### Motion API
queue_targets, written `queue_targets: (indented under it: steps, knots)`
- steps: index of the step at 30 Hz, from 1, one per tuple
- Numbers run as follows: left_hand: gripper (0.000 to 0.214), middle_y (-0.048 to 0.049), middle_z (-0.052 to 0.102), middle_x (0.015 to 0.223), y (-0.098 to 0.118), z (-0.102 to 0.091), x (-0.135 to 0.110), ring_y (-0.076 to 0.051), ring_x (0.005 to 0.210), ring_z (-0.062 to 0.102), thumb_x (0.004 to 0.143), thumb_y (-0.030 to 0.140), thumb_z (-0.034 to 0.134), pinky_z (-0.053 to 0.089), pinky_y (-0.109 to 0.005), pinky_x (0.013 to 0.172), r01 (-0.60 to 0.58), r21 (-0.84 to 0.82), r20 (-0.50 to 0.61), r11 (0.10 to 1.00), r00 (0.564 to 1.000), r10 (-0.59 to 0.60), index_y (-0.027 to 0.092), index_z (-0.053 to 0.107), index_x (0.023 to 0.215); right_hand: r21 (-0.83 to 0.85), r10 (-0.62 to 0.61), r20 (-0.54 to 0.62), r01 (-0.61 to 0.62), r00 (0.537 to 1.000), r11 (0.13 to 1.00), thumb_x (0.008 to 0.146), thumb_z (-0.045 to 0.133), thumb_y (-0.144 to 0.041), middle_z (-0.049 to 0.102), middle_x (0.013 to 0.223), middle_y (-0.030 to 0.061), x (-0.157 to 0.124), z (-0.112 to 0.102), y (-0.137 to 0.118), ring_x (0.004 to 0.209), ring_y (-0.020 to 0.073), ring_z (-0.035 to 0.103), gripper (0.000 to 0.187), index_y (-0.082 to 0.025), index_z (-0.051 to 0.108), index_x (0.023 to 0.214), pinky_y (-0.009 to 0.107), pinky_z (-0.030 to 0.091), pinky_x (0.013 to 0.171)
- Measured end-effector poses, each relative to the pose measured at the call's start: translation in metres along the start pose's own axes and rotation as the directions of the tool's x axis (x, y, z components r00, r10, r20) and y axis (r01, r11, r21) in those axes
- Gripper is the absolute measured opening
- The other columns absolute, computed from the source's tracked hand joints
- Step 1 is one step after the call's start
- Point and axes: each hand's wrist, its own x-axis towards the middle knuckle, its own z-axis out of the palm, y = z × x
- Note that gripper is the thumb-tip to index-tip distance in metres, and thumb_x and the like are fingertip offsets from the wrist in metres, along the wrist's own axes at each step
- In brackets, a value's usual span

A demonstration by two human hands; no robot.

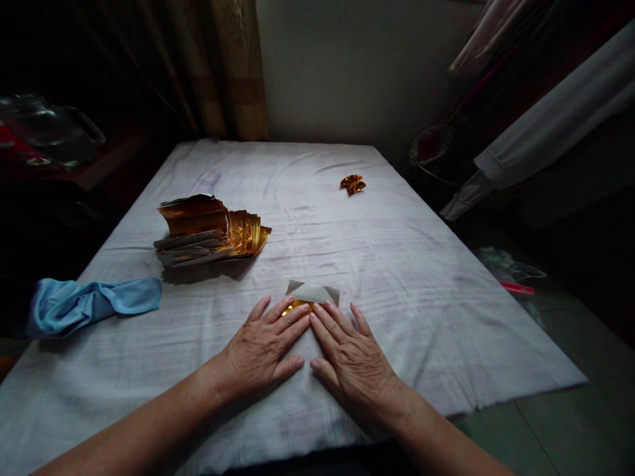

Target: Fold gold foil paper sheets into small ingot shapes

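Observation:
A partly folded sheet of gold foil paper (312, 292) lies flat near the front of the table, its pale grey back showing at the far side and a strip of gold at the near side. My left hand (265, 340) rests palm down, fingers stretched over the paper's near left part. Mirroring it, my right hand (352, 347) lies flat with its fingertips on the near right part. The fingertips of both hands almost meet at the middle. The paper's near edge is hidden under the fingers.
A thick stack of gold foil paper (208, 231) stands at the left. Folded gold pieces (353, 184) sit toward the back right. A blue cloth (94, 304) lies at the left edge of the white-covered table (421, 317). Clothes (550, 119) hang at the right.

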Motion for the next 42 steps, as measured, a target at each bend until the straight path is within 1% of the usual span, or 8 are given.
queue_targets:
  steps: [11, 15, 18, 21, 27, 33, 38, 42]
  knots:
    - [0.07, -0.0081, 0.038, 0.158, -0.017, -0.002, -0.021, -0.027, 0.145, 0.034, 0.096, 0.063, 0.038, 0.008, -0.048, 0.12, 0.063, 0.018, 0.115, 0.998, 0.991, -0.065, 0.025, 0.029, 0.155, -0.02, 0.041, 0.06, -0.04, 0.997, 0.999, 0.097, 0.051, -0.044, 0.046, 0.151, 0.0122, -0.021, -0.003, 0.014, 0.139, 0.0305, 0.042, 0.058, -0.015, 0.044, 0.147, 0.055, 0.017, 0.116]
    - [0.064, -0.0077, 0.047, 0.152, -0.019, -0.007, -0.022, -0.028, 0.141, 0.04, 0.097, 0.06, 0.042, 0.01, -0.048, 0.119, 0.057, 0.047, 0.035, 0.997, 0.998, -0.059, 0.024, 0.04, 0.15, 0.024, 0.094, 0.015, -0.094, 0.995, 0.995, 0.096, 0.054, -0.041, 0.058, 0.142, 0.0079, -0.01, -0.012, 0.012, 0.132, 0.0318, 0.048, 0.045, -0.02, 0.057, 0.136, 0.055, 0.018, 0.114]
    - [0.043, -0.0053, 0.063, 0.137, -0.017, -0.015, -0.01, -0.027, 0.129, 0.052, 0.098, 0.048, 0.047, 0.017, -0.048, 0.117, 0.043, 0.052, -0.067, 0.998, 0.997, -0.039, 0.025, 0.057, 0.133, 0.058, 0.132, -0.05, -0.129, 0.99, 0.99, 0.094, 0.058, -0.034, 0.067, 0.13, 0.0046, 0.003, -0.015, 0.011, 0.122, 0.0297, 0.056, 0.029, -0.023, 0.066, 0.12, 0.053, 0.018, 0.114]
    - [0.023, -0.0028, 0.071, 0.117, -0.015, -0.021, 0.006, -0.024, 0.114, 0.06, 0.096, 0.035, 0.054, 0.023, -0.048, 0.114, 0.055, 0.066, -0.145, 0.996, 0.988, -0.045, 0.025, 0.066, 0.114, 0.075, 0.148, -0.096, -0.141, 0.984, 0.987, 0.091, 0.062, -0.028, 0.073, 0.116, 0.0038, 0.013, -0.014, 0.011, 0.112, 0.0262, 0.061, 0.019, -0.023, 0.068, 0.109, 0.05, 0.02, 0.112]
    - [0.023, -0.0024, 0.071, 0.099, -0.018, -0.022, 0.022, -0.022, 0.094, 0.062, 0.088, 0.036, 0.067, 0.032, -0.045, 0.105, 0.027, 0.183, -0.174, 0.983, 0.985, 0.006, 0.024, 0.066, 0.108, 0.04, 0.161, -0.085, -0.158, 0.983, 0.987, 0.088, 0.067, -0.029, 0.072, 0.105, 0.004, 0.022, -0.012, 0.013, 0.101, 0.0231, 0.061, 0.026, -0.023, 0.065, 0.113, 0.046, 0.025, 0.107]
    - [0.014, -0.0028, 0.069, 0.089, -0.019, -0.022, 0.029, -0.02, 0.083, 0.06, 0.094, 0.026, 0.056, 0.036, -0.042, 0.099, -0.016, 0.285, -0.174, 0.958, 0.982, 0.068, 0.021, 0.067, 0.099, -0.018, 0.144, -0.081, -0.146, 0.986, 0.989, 0.089, 0.063, -0.029, 0.071, 0.103, 0.0054, 0.026, -0.006, 0.015, 0.097, 0.0228, 0.06, 0.02, -0.022, 0.067, 0.107, 0.044, 0.025, 0.105]
    - [0.017, -0.0031, 0.069, 0.088, -0.02, -0.024, 0.033, -0.019, 0.082, 0.06, 0.097, 0.025, 0.052, 0.038, -0.042, 0.097, -0.016, 0.21, -0.188, 0.978, 0.981, 0.056, 0.021, 0.069, 0.096, -0.014, 0.137, -0.114, -0.14, 0.984, 0.99, 0.092, 0.06, -0.027, 0.07, 0.1, 0.0051, 0.028, -0.005, 0.016, 0.094, 0.0219, 0.059, 0.014, -0.021, 0.068, 0.102, 0.043, 0.024, 0.105]
    - [0.022, -0.0043, 0.069, 0.089, -0.024, -0.027, 0.033, -0.021, 0.085, 0.06, 0.098, 0.031, 0.051, 0.043, -0.038, 0.086, 0.046, 0.046, -0.143, 0.998, 0.989, -0.039, 0.022, 0.071, 0.098, 0.021, 0.148, -0.1, -0.147, 0.984, 0.989, 0.096, 0.053, -0.026, 0.07, 0.099, 0.0049, 0.029, -0.008, 0.018, 0.094, 0.0214, 0.058, 0.018, -0.023, 0.068, 0.104, 0.042, 0.024, 0.105]
